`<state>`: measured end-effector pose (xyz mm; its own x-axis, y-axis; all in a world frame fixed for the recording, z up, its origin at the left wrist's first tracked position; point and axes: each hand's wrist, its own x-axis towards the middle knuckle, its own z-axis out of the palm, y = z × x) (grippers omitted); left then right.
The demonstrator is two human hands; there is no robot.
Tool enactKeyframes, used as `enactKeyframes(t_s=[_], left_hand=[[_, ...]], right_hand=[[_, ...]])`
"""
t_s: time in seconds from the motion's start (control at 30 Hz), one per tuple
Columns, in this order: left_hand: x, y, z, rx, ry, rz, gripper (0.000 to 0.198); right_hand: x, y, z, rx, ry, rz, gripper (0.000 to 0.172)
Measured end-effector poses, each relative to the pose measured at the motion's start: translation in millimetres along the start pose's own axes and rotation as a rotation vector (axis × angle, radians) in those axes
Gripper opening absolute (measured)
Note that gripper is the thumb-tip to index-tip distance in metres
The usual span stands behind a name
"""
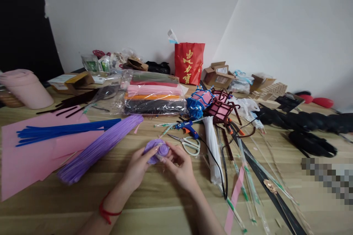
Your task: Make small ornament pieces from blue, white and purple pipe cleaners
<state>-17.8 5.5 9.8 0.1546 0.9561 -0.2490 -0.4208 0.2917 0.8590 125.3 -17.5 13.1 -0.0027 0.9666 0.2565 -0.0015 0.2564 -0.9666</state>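
A round purple coiled piece (163, 149) is held between both hands near the middle of the table. My left hand (140, 166) has its fingers closed on its left side, the index finger lying over the front. From the right, my right hand (179, 162) pinches its edge with thumb and fingers. A bundle of purple stems (100, 150) lies to the left, with blue stems (66, 131) behind it on pink sheets (24, 158). White-handled scissors (191, 145) and a blue glue gun (190, 128) rest just beyond my right hand.
Plastic-wrapped coloured stems (154, 93) lie behind the hands. White stems (212, 150), a black cable (217, 158) and thin strips spread to the right. Pink and brown lantern shapes (219, 110) stand near a red bag (189, 62). A pink cup (27, 90) is at far left.
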Motion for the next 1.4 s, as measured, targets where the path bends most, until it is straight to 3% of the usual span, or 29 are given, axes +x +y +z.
enactKeyframes(t_s=[0.27, 0.43, 0.6, 0.73, 0.83, 1.0, 1.23, 1.4], left_hand=[[1, -2, -2.5, -0.075, 0.016, -0.028, 0.029], [-2, 3, 1.1, -0.114, -0.032, -0.056, 0.028], [-2, 5, 3.8, -0.142, -0.015, -0.110, 0.023], [-1, 5, 2.2, -0.125, 0.011, -0.090, 0.022], [-1, 3, 0.0, -0.084, 0.002, -0.048, 0.025], [-1, 1, -1.9, -0.045, 0.009, -0.026, 0.030], [-3, 8, 0.8, -0.067, -0.007, -0.035, 0.027], [-3, 11, 0.6, 0.071, 0.025, 0.040, 0.038]], right_hand=[[1, 2, -4, -0.018, -0.005, 0.167, 0.040], [2, 2, -5, -0.003, -0.066, 0.231, 0.044], [1, 9, -5, -0.037, -0.069, 0.183, 0.045], [0, 5, -5, -0.072, -0.037, 0.100, 0.056], [0, 1, -6, -0.105, -0.019, 0.073, 0.049], [0, 7, -6, -0.142, -0.026, 0.095, 0.039], [1, 11, -5, -0.067, -0.038, 0.139, 0.044], [2, 9, -5, 0.072, -0.070, 0.206, 0.049]])
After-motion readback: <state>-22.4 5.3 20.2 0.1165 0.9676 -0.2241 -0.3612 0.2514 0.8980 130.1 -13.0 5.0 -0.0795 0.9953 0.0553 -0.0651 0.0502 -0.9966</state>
